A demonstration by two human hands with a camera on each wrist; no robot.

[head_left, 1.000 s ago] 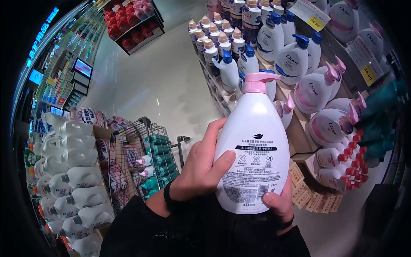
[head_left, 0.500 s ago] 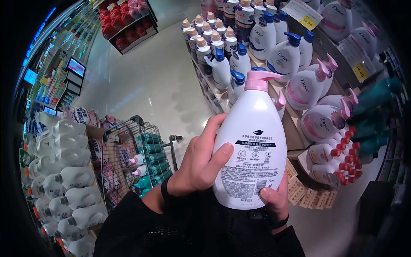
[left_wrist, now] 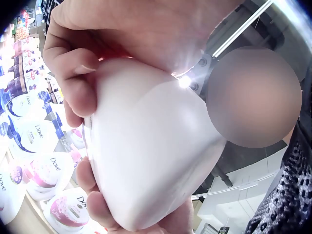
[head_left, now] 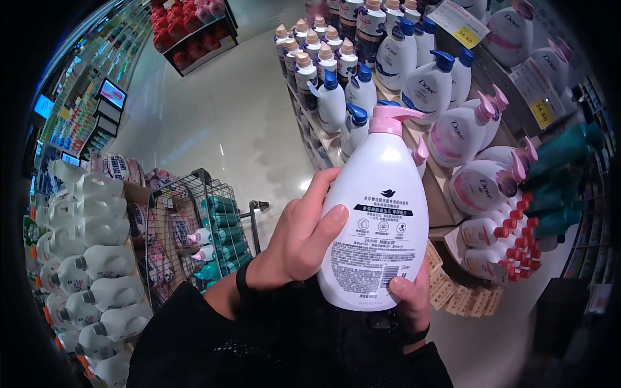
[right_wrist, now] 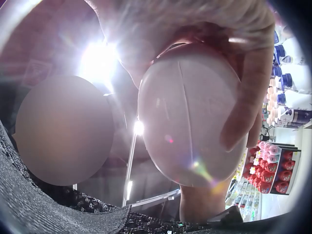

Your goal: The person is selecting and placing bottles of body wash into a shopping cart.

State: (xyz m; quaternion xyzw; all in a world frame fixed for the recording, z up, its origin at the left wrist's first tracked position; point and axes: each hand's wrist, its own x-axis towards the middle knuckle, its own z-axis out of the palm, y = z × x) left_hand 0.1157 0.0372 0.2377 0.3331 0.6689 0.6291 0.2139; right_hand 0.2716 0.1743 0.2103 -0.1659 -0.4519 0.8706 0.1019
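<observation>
A white pump bottle of body wash (head_left: 381, 171) with a pink pump head is held upright in front of the body, its printed back label facing up at the head camera. Along its left side my left hand (head_left: 301, 233) grips it, thumb pressed on the face beside the label. Lower on the right, my right hand (head_left: 412, 304) holds the bottle near its base, with the thumb by the barcode. In the left wrist view fingers curl around the smooth white side (left_wrist: 146, 136). The right wrist view shows the bottle's rounded base (right_wrist: 190, 122) under the right hand's fingers.
On the right a display shelf carries several Dove pump bottles (head_left: 427, 87) with blue or pink pumps, plus price signs (head_left: 458, 22). A wire shopping cart (head_left: 194, 226) with green bottles stands at left, beside rows of white jugs (head_left: 107, 291). A red-product stand (head_left: 191, 32) is farther back.
The shelf, cart and bottle have shifted slightly leftward in the head view, with the bottle also a little higher. Both hands keep the same hold on it.
</observation>
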